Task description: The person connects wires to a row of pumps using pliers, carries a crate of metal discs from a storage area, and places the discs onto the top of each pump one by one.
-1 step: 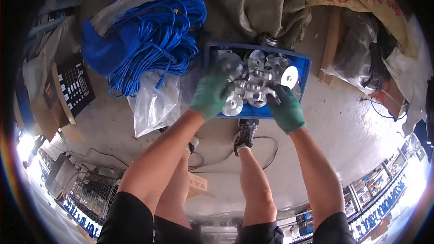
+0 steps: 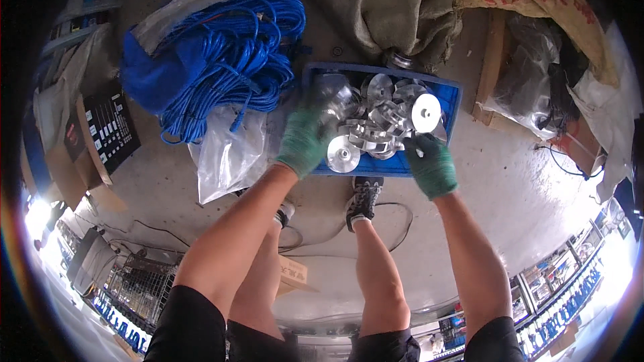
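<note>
Silvery round metal parts (image 2: 377, 139) lie heaped in a blue plastic crate (image 2: 376, 169) on the floor, several of them disc-shaped. My left hand (image 2: 303, 139), in a green glove, is over the crate's left side. Its fingers are smeared by motion against a blurred shiny part (image 2: 335, 104). My right hand (image 2: 431, 165), gloved alike, is at the crate's near right side with its fingers curled. A small pale spot shows at those fingers, and I cannot make out what it is. Just beyond that hand a bright flat disc (image 2: 426, 112) leans on the heap.
A big coil of blue cable (image 2: 235, 60) lies left of the crate, over a clear plastic bag (image 2: 231, 154). Beyond the crate slumps a grey-brown sack (image 2: 396, 7). A wooden board (image 2: 492, 67) and plastic-wrapped goods (image 2: 530, 87) stand to the right. My shoe (image 2: 364, 201) is close to the near edge.
My right hand has drawn back slightly toward me, away from the heap. A blurred cluster of metal parts in the middle now lies in sharper view. My left hand has shifted slightly left.
</note>
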